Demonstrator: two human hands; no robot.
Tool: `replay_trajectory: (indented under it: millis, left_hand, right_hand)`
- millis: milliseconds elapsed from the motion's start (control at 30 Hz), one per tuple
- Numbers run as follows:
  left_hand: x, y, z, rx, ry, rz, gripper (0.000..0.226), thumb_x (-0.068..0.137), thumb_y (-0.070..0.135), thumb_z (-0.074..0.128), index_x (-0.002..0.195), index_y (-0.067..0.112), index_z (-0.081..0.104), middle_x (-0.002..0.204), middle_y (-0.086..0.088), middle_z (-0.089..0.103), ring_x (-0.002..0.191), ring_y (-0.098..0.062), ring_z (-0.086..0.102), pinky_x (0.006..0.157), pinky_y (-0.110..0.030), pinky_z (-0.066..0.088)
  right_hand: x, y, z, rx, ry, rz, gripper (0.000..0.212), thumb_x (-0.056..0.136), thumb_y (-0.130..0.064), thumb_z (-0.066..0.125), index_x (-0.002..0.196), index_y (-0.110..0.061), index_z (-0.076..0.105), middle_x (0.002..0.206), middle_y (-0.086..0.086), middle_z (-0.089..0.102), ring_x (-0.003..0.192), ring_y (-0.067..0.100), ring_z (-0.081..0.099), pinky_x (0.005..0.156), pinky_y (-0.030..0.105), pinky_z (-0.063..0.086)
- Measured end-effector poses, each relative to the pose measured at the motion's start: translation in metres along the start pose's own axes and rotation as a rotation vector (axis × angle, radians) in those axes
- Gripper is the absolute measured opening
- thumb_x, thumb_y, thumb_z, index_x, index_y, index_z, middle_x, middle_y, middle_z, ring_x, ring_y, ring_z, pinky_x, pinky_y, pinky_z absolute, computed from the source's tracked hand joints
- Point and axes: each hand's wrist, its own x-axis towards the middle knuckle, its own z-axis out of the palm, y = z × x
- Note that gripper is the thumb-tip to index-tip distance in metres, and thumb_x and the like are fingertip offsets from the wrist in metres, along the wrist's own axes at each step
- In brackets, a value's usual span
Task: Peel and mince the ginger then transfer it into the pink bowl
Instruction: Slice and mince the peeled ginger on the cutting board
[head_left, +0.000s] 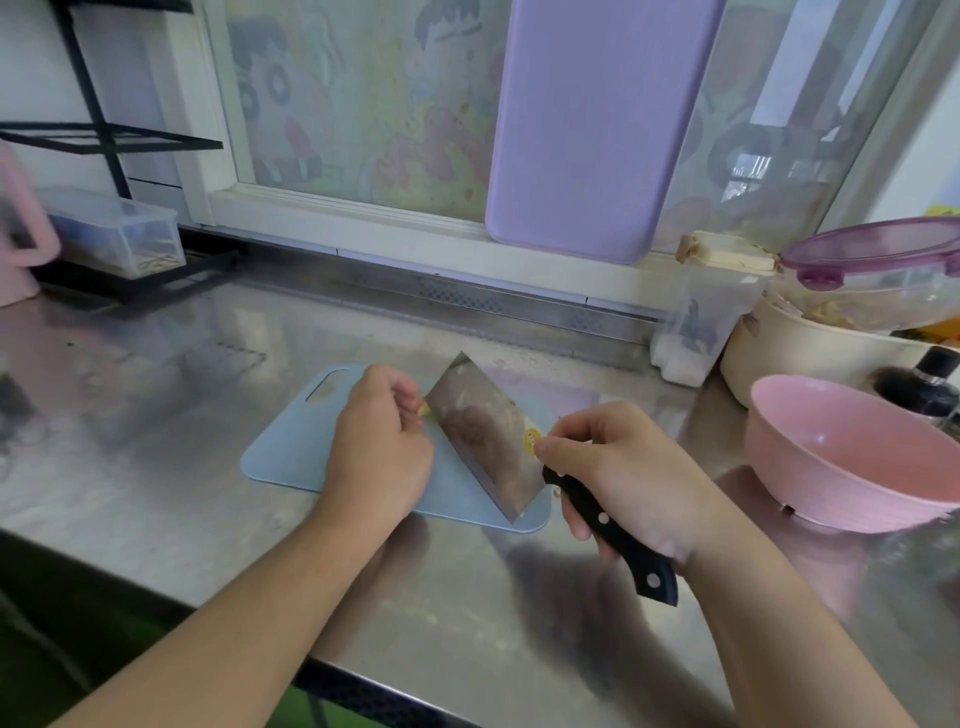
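At the centre of the frame a blue cutting board (291, 457) lies on the steel counter (156, 493), and both hands work over it. The left hand (379, 447) is curled over the ginger (426, 410), of which only a small yellow sliver shows at the fingertips, right against the flat of the cleaver (483, 436). Whether the fingers pinch the piece or merely pin it to the board cannot be told, since the hand hides it. The right hand (628, 478) is wrapped round the black handle, with thumb and forefinger pinching the blade near its heel, and the blade leans over the board with its edge down.

This looks like the cutting stage: slicing or mincing, not yet the transfer. How much peel remains cannot be seen. The pink bowl (852, 462) sits at the right of the frame, well apart from the board and apparently holding nothing. The next move calls for short, controlled chops with the left fingertips tucked back from the edge
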Motion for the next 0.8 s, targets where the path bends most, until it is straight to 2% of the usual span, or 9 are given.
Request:
replay_trajectory:
  millis: [167, 400, 500, 633, 700, 800]
  left_hand:
    - [-0.002, 0.003, -0.002, 0.041, -0.006, 0.003, 0.034, 0.089, -0.009, 0.042, 0.105, 0.017, 0.056, 0.101, 0.003, 0.061, 0.096, -0.018, 0.061, 0.084, -0.028, 0.043]
    - [-0.002, 0.005, -0.003, 0.121, 0.007, 0.015, 0.024, 0.093, -0.001, 0.051, 0.107, 0.018, 0.054, 0.107, 0.003, 0.056, 0.097, -0.017, 0.058, 0.083, -0.026, 0.041]
    - [0.003, 0.006, -0.002, 0.22, -0.042, 0.054, 0.029, 0.092, 0.001, 0.056, 0.114, 0.019, 0.056, 0.115, 0.002, 0.055, 0.106, -0.02, 0.058, 0.092, -0.034, 0.049]
    - [0.025, 0.004, 0.001, 0.457, -0.19, 0.132, 0.042, 0.097, 0.014, 0.059, 0.138, 0.015, 0.057, 0.137, -0.004, 0.058, 0.128, -0.027, 0.056, 0.109, -0.041, 0.046]
    - [0.033, 0.005, 0.005, 0.518, -0.233, 0.154, 0.038, 0.098, 0.02, 0.06, 0.136, 0.015, 0.061, 0.134, -0.006, 0.064, 0.125, -0.03, 0.059, 0.105, -0.045, 0.049]
    - [0.035, 0.008, 0.009, 0.601, -0.234, 0.186, 0.026, 0.1, 0.02, 0.06, 0.125, 0.017, 0.066, 0.12, -0.007, 0.07, 0.111, -0.031, 0.064, 0.092, -0.047, 0.056]
  right_hand:
    - [-0.001, 0.0, -0.002, -0.009, -0.045, 0.045, 0.035, 0.101, -0.026, 0.061, 0.073, -0.004, 0.062, 0.05, 0.019, 0.059, 0.035, 0.025, 0.043, 0.041, 0.024, 0.037]
    - [0.003, 0.002, -0.006, 0.007, 0.032, 0.11, 0.031, 0.101, -0.023, 0.059, 0.076, -0.004, 0.061, 0.051, 0.019, 0.06, 0.037, 0.023, 0.044, 0.043, 0.026, 0.04]
    - [0.002, 0.001, -0.007, 0.034, 0.037, 0.121, 0.03, 0.1, -0.021, 0.059, 0.077, -0.002, 0.061, 0.051, 0.02, 0.06, 0.039, 0.025, 0.045, 0.044, 0.027, 0.04]
    - [0.0, -0.001, -0.011, 0.125, 0.075, 0.12, 0.03, 0.1, -0.018, 0.061, 0.075, -0.001, 0.06, 0.05, 0.021, 0.056, 0.036, 0.023, 0.041, 0.04, 0.025, 0.037]
    - [0.001, -0.001, -0.013, 0.169, 0.101, 0.129, 0.03, 0.1, -0.018, 0.062, 0.079, 0.003, 0.061, 0.05, 0.022, 0.056, 0.035, 0.023, 0.04, 0.039, 0.024, 0.037]
    - [0.003, 0.0, -0.015, 0.197, 0.132, 0.132, 0.03, 0.1, -0.018, 0.062, 0.086, 0.009, 0.06, 0.051, 0.023, 0.057, 0.034, 0.024, 0.041, 0.04, 0.025, 0.036]
